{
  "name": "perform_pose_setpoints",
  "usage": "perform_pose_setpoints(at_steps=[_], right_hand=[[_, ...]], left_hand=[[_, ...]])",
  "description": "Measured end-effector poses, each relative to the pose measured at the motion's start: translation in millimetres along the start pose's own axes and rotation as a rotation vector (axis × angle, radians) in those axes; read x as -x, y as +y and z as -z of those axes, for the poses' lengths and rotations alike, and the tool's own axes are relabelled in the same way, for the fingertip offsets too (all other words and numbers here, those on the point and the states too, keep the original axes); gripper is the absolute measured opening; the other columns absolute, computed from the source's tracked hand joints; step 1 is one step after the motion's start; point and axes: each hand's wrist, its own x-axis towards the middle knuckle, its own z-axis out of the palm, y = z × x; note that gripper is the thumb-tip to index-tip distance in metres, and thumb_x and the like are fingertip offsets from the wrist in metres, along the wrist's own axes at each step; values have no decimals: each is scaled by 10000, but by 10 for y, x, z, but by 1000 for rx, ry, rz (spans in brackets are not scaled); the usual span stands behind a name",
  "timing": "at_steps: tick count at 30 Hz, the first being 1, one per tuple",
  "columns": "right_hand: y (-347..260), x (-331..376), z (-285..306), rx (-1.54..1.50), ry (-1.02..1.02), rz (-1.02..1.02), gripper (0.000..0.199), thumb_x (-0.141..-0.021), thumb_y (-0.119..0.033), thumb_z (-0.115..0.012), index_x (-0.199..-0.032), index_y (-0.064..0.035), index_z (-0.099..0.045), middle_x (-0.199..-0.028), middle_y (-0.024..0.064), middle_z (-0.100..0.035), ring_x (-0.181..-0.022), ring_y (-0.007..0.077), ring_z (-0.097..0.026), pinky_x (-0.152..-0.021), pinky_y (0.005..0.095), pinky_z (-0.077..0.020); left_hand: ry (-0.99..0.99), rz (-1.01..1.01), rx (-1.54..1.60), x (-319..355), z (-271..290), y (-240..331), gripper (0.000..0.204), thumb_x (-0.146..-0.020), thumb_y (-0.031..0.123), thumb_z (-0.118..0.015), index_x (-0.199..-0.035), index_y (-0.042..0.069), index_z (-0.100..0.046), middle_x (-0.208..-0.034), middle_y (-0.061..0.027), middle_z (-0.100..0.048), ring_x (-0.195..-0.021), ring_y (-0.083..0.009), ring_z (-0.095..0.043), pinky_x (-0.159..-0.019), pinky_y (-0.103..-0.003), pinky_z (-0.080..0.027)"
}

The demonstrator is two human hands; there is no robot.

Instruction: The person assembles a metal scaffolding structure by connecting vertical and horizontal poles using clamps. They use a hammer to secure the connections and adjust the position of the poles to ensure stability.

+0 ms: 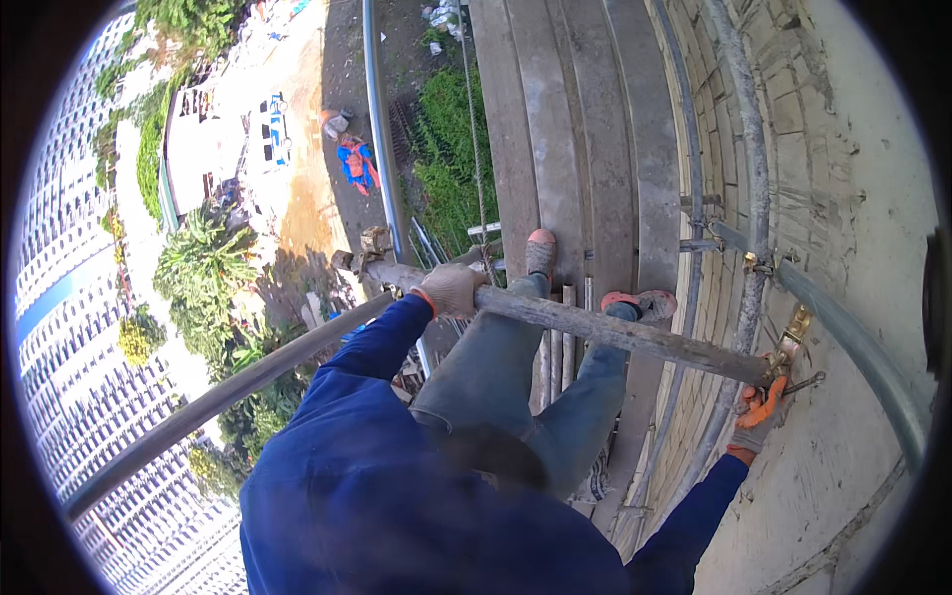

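A scaffold tube crosses in front of my legs, from the open side on the left to the wall on the right. My left hand, in a pale knit glove, is closed around it near its left end. My right hand, in a grey glove with orange palm, is at the tube's right end. From its fingers a metal spanner sticks out beside the wall. Just above is a brass-coloured scaffold coupler. The right fingers partly hide the tube's end. Another coupler sits at the left end.
My feet are on grey planks running ahead. A stone-faced wall and upright poles flank the right. At left, a rail tube borders a drop. Far below, a person in blue and orange is on the ground.
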Motion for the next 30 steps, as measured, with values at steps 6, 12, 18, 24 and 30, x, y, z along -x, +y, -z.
perform_pose_setpoints(at_steps=[6, 12, 18, 24, 30], right_hand=[[-464, -789, 266, 163, -152, -44, 538, -1020, -410, -580, -1475, -151, -457, -978, 65, -698, -553, 116, -503, -543, 243, -508], [-602, -892, -320, 241, -250, 47, 516, -1014, -385, -602, -1466, -171, -475, -1066, 37, -702, -612, 122, -560, -509, 273, -418], [-486, -946, -409, 87, -146, -37, 535, -965, -266, -680, -1442, -210, -445, -945, 8, -607, -617, 120, -504, -521, 297, -430], [-203, -1211, -233, 34, -29, -121, 539, -969, -205, -673, -1452, -195, -434, -955, 13, -589, -581, 111, -492, -457, 301, -423], [-230, -1011, -336, 58, -174, -48, 460, -983, -233, -654, -1399, -152, -475, -869, 39, -624, -552, 128, -516, -429, 299, -410]], left_hand=[[218, 87, 50, 29, -323, 261, 351, -664, 264, -698, -973, 97, -694, -857, -166, -702, -896, -380, -681, -805, -504, -513], [572, 136, 187, -61, -520, 650, 233, -739, 263, -689, -929, 129, -696, -928, -109, -670, -1010, -335, -629, -898, -477, -450], [606, 163, 135, -66, -630, 641, 360, -728, 257, -734, -1063, 134, -686, -1065, -115, -670, -1099, -345, -600, -997, -474, -424], [602, 242, 112, -41, -701, 693, 375, -736, 182, -710, -1104, 113, -687, -1113, -142, -664, -1142, -353, -578, -1045, -474, -382], [644, 277, 88, 63, -691, 658, 339, -764, 137, -645, -1099, 118, -693, -1130, -149, -664, -1147, -374, -561, -1078, -491, -331]])
